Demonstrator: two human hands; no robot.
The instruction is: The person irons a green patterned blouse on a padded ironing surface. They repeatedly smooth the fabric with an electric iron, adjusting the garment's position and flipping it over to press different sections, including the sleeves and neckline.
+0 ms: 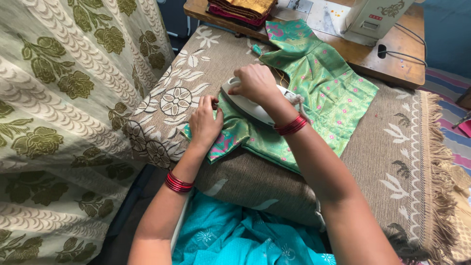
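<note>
- A small red label sits on the front of the cream sewing machine [375, 17] at 1 o'clock; it is rectangular and too small to read.
- The right hand [255, 82] is curled over the handle of a white iron [248, 104], fingers wrapped down around it, at the centre of the view.
- The iron rests on a green patterned blouse [324, 93] with pink motifs, spread flat and running from the centre toward 2 o'clock.
- The left hand [205, 122] lies at 9 o'clock of the iron, palm down and fingers together, pressing the blouse's near sleeve edge flat.
- Red bangles [291, 125] ring the right wrist, and a second set of red bangles [177, 182] rings the left.
- Under the blouse is a brown woven cover [392, 157] with cream flower and leaf shapes and a tasselled fringe along the 3 o'clock edge.
- A folded stack of gold and magenta cloth [240, 10] lies at 12 o'clock on a wooden table [392, 66], beside the machine.
- A pale curtain [64, 108] with olive flowers hangs from 8 to 11 o'clock.
- Turquoise printed fabric [235, 235] fills 6 o'clock between the forearms.
- A striped mat [454, 127] shows at 3 o'clock, beyond the fringe.
</note>
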